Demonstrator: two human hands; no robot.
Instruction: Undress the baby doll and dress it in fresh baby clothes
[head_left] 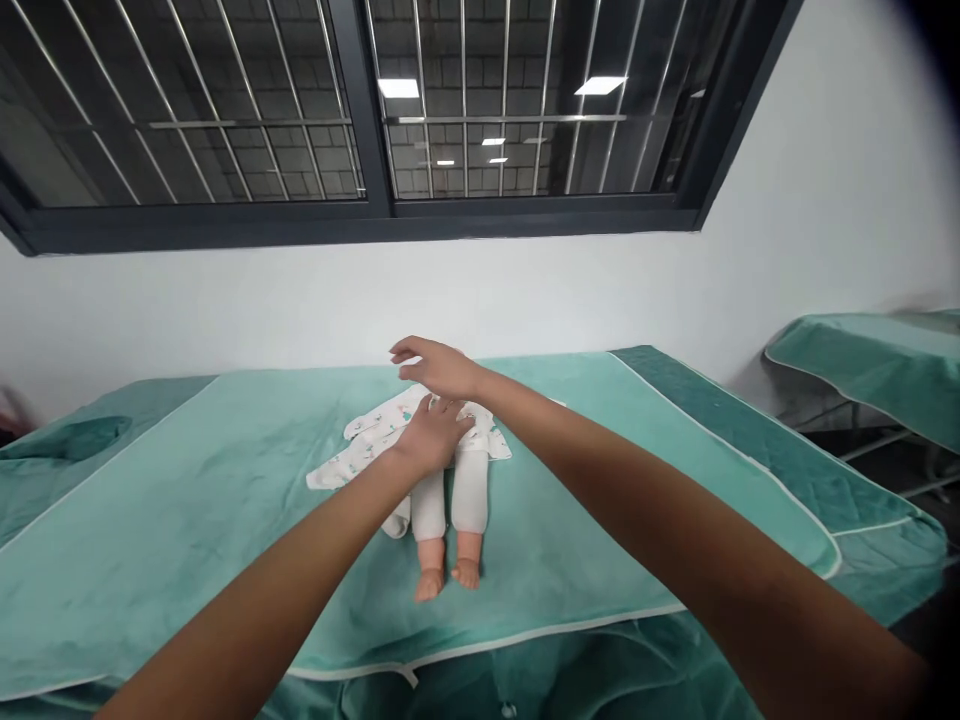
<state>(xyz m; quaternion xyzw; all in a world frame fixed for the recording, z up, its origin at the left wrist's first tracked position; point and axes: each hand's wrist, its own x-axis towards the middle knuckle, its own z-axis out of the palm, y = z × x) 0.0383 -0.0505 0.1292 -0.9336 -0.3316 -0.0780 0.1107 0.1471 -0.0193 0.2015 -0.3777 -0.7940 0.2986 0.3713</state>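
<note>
A baby doll [470, 490] in white trousers lies on its back with bare feet toward me. A white printed baby shirt [367, 445] is spread around its upper body, one sleeve reaching out to the left. My left hand [433, 436] rests over the doll's middle, fingers stretched out and thumb apart, on or just above the cloth. Farther up, my right hand [439, 368] hovers over the doll's upper end, its fingers loosely curved and apart, with nothing seen in them. My hands hide the doll's head and most of its torso.
A light green plush blanket [225, 520] with white edging covers the table under the doll. Darker green cloth [750, 440] shows along the sides and front. Behind are a white wall [315, 300] and a barred window [390, 215]. Another green-covered table [877, 350] stands at right.
</note>
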